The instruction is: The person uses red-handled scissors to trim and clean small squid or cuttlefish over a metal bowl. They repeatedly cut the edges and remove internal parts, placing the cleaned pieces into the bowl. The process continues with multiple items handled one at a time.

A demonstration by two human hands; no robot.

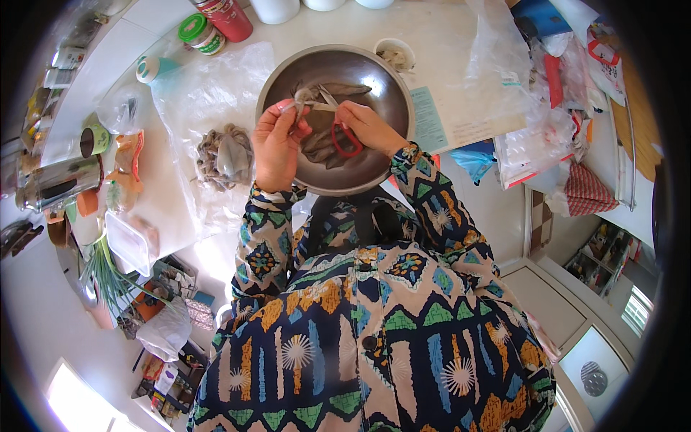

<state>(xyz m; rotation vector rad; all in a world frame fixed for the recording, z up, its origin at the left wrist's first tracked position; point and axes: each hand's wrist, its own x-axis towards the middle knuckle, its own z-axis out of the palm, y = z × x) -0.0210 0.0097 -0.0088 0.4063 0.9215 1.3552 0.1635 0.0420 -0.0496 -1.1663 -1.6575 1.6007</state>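
Observation:
My left hand (280,137) pinches a small squid piece (305,96) above a wide metal bowl (402,116). In my right hand (364,127) is a pair of scissors (345,144) with red handles. Their blades are spread and reach the squid piece; whether they touch it I cannot tell. Inside the bowl lie several brownish squid (326,147), partly hidden by my hands. A heap of squid pieces (225,156) rests on a clear plastic sheet (181,119) left of the bowl. Behind the bowl, to the right, stands a small white bowl (394,53) with pale scraps in it.
A green-lidded jar (201,33) and a red canister (225,19) stand at the back left. Green onions (105,270) and a plastic container (128,243) lie at the left edge. A printed paper (429,119) lies right of the bowl. Plastic bags (572,75) crowd the far right.

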